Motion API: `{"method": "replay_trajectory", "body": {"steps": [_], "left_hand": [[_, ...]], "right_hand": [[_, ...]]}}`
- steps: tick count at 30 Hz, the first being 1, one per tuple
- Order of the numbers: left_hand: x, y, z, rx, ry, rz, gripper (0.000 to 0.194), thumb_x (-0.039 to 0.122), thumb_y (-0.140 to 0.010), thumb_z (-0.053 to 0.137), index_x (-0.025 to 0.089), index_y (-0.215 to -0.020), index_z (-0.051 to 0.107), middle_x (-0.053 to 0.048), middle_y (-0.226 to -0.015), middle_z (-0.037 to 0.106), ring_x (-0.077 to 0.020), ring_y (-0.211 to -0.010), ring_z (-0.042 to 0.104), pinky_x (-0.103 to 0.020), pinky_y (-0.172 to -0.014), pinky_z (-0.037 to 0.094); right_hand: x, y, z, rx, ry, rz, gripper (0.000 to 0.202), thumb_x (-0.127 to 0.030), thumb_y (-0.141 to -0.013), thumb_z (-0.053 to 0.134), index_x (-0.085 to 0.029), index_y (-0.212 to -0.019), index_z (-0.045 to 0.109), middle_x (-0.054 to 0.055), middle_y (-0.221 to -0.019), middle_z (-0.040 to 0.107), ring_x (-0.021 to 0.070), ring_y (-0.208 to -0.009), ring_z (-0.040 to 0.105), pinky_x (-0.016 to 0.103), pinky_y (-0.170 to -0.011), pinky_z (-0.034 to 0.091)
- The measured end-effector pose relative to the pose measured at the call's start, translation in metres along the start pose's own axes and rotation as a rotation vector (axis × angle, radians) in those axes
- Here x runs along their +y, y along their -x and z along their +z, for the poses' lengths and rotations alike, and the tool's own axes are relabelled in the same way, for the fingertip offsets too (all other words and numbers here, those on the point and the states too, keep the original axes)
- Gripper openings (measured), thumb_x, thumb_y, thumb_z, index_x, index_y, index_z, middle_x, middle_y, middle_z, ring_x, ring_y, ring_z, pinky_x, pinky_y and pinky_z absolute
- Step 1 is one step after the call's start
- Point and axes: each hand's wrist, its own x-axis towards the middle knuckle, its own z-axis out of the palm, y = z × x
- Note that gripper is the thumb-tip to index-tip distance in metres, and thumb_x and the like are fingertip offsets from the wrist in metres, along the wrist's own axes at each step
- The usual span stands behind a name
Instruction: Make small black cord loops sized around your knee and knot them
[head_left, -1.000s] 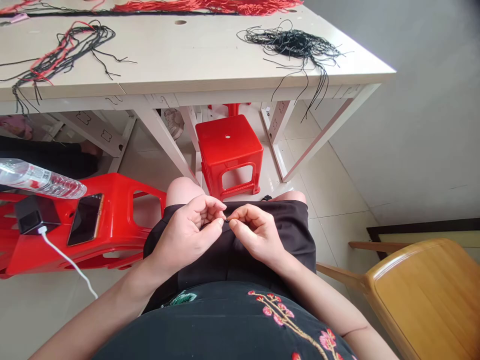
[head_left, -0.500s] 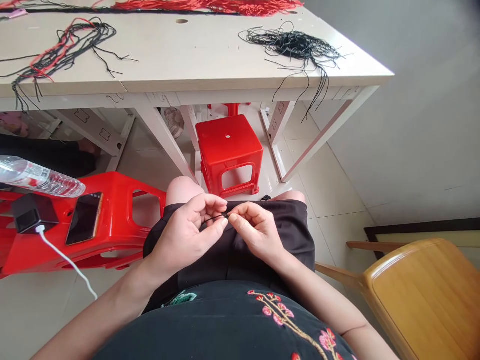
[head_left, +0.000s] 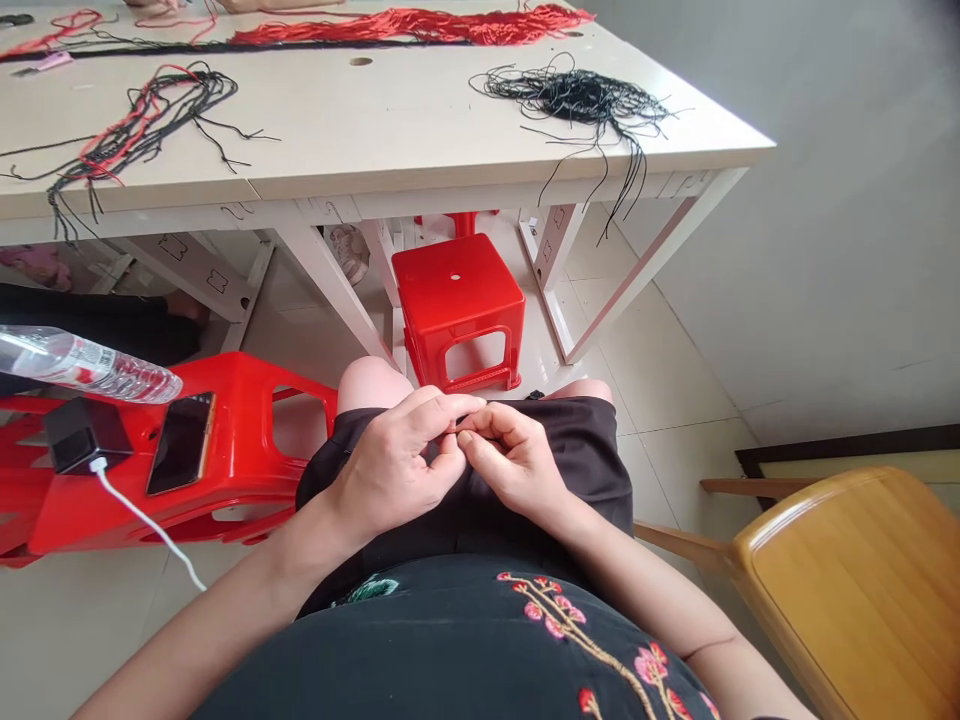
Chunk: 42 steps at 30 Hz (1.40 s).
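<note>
Over my lap, my left hand (head_left: 405, 455) and my right hand (head_left: 514, 455) meet at the fingertips. Both are closed in a pinch on a thin black cord (head_left: 455, 431), most of which is hidden by the fingers. The left index finger reaches across toward the right fingertips, and the left thumb is bent in below it. The right thumb and index finger are pressed together. Beneath the hands lies dark cloth (head_left: 585, 450) over my legs.
A pale table (head_left: 390, 130) ahead bears a black cord tangle (head_left: 577, 98), black and red braided cords (head_left: 146, 120) and red strands (head_left: 420, 25). A red stool (head_left: 459, 285) stands underneath. Left, another red stool (head_left: 247, 430) holds a bottle (head_left: 97, 365), phone (head_left: 182, 440) and black charger (head_left: 86, 435). Right: wooden chair (head_left: 862, 570).
My left fingers have curled in and moved right over the cord, hiding the stretch that showed before. The right hand stays nearly still. The view has tilted up slightly; another person's arm shows across the table.
</note>
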Motion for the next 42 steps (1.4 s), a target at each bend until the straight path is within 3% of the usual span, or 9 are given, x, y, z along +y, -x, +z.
{"method": "replay_trajectory", "body": {"steps": [5, 10, 15, 19, 24, 28, 32, 37, 42], "left_hand": [[0.000, 0.000, 0.007, 0.016, -0.054, 0.010, 0.044, 0.001, -0.067, 0.049, 0.021, -0.105, 0.063, 0.001, -0.074, 0.063, -0.0081, -0.060, 0.057, -0.017, -0.057, 0.050], [0.006, 0.001, 0.012, 0.053, -0.025, -0.103, 0.048, 0.005, -0.064, 0.053, 0.022, -0.108, 0.062, 0.001, -0.076, 0.065, -0.0092, -0.062, 0.059, -0.018, -0.057, 0.051], [0.006, -0.004, 0.007, -0.012, 0.247, -0.279, 0.044, 0.009, -0.067, 0.055, 0.019, -0.110, 0.060, 0.003, -0.071, 0.057, -0.0070, -0.059, 0.056, -0.016, -0.054, 0.049], [-0.001, -0.005, 0.003, -0.030, 0.466, -0.403, 0.033, 0.014, -0.070, 0.060, 0.016, -0.103, 0.060, 0.000, -0.075, 0.059, -0.0098, -0.068, 0.060, -0.021, -0.064, 0.053], [-0.001, -0.005, 0.003, -0.007, 0.542, -0.488, 0.025, 0.021, -0.073, 0.064, 0.016, -0.098, 0.060, 0.000, -0.077, 0.061, -0.0101, -0.069, 0.060, -0.023, -0.067, 0.053], [0.000, -0.007, 0.004, -0.004, 0.533, -0.523, 0.024, 0.021, -0.074, 0.063, 0.016, -0.098, 0.060, 0.001, -0.076, 0.060, -0.0088, -0.064, 0.059, -0.023, -0.064, 0.052], [-0.003, -0.006, 0.006, -0.028, 0.508, -0.528, 0.023, 0.021, -0.076, 0.061, 0.017, -0.099, 0.059, 0.000, -0.077, 0.061, -0.0099, -0.067, 0.060, -0.023, -0.064, 0.053], [-0.006, 0.001, 0.009, -0.037, 0.488, -0.438, 0.024, 0.021, -0.077, 0.062, 0.018, -0.100, 0.060, -0.001, -0.082, 0.064, -0.0120, -0.077, 0.063, -0.024, -0.071, 0.055], [-0.006, 0.001, 0.007, -0.044, 0.291, -0.322, 0.023, 0.015, -0.076, 0.061, 0.020, -0.099, 0.064, -0.001, -0.088, 0.067, -0.0109, -0.078, 0.065, -0.021, -0.074, 0.055]], "right_hand": [[0.001, 0.000, -0.002, 0.001, -0.014, 0.066, 0.009, -0.025, -0.071, 0.059, -0.017, -0.067, 0.058, 0.000, -0.063, 0.061, 0.0093, -0.054, 0.050, 0.022, -0.051, 0.042], [-0.003, 0.002, -0.003, 0.086, 0.048, 0.012, 0.007, -0.021, -0.069, 0.057, -0.017, -0.063, 0.058, -0.001, -0.058, 0.060, 0.0084, -0.051, 0.048, 0.021, -0.050, 0.041], [-0.009, 0.002, -0.006, 0.129, 0.021, 0.014, 0.011, -0.025, -0.070, 0.058, -0.018, -0.062, 0.056, -0.003, -0.054, 0.054, 0.0068, -0.047, 0.042, 0.020, -0.045, 0.035], [-0.007, -0.003, -0.010, 0.150, -0.106, 0.097, 0.018, -0.033, -0.072, 0.060, -0.018, -0.065, 0.054, -0.007, -0.048, 0.043, 0.0048, -0.043, 0.033, 0.020, -0.042, 0.028], [-0.003, -0.005, -0.010, 0.048, -0.207, 0.170, 0.019, -0.035, -0.072, 0.062, -0.018, -0.069, 0.054, -0.008, -0.049, 0.044, 0.0042, -0.041, 0.034, 0.019, -0.040, 0.028], [-0.005, -0.005, -0.008, 0.055, -0.200, 0.191, 0.020, -0.035, -0.071, 0.063, -0.018, -0.067, 0.054, -0.007, -0.052, 0.046, 0.0040, -0.044, 0.034, 0.018, -0.042, 0.029], [-0.005, -0.006, -0.008, 0.068, -0.196, 0.212, 0.021, -0.036, -0.069, 0.063, -0.017, -0.065, 0.054, -0.006, -0.054, 0.048, 0.0044, -0.047, 0.034, 0.019, -0.044, 0.030], [-0.004, -0.006, -0.009, 0.032, -0.209, 0.241, 0.022, -0.035, -0.069, 0.064, -0.017, -0.064, 0.053, -0.007, -0.053, 0.047, 0.0043, -0.047, 0.033, 0.019, -0.045, 0.030], [0.000, -0.005, -0.011, -0.013, -0.202, 0.253, 0.023, -0.037, -0.074, 0.062, -0.017, -0.066, 0.053, -0.007, -0.052, 0.046, 0.0047, -0.046, 0.034, 0.019, -0.044, 0.028]]}}
